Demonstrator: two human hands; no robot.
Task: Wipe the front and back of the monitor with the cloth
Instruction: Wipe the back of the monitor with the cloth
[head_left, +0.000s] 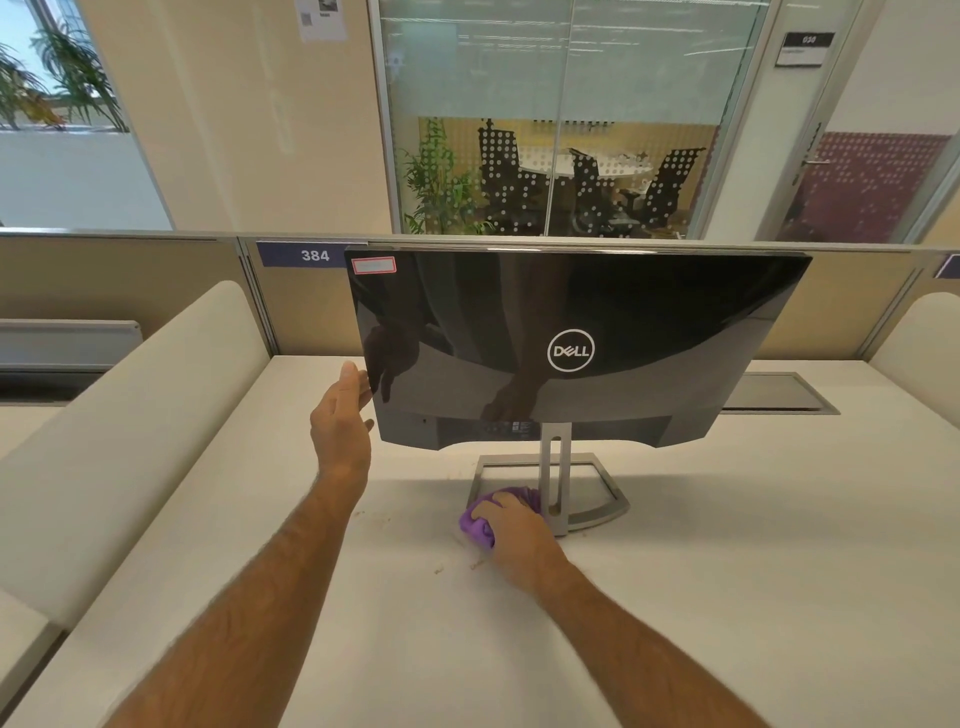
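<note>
- So the Dell monitor (576, 343) is standing on the desk (675, 597) with its glossy black back facing the camera. The screen side isn't visible at all from here.
- Left hand (340, 421) is flat and open, fingers together, resting against the monitor's left edge. Looks like it's steadying the panel, not gripping it.
- Right hand (511, 530) is curled down over the purple cloth (480, 525), which is bunched up on the desk right at the foot of the monitor's stand (553, 483).
- Progress-wise: cloth is on the desk, not on the panel, so no wiping is happening right now.
- Can't tell if the front is done. My guess is the back is next, since it's turned this way.
- There are some crumbs or specks on the desk near the cloth too.
</note>
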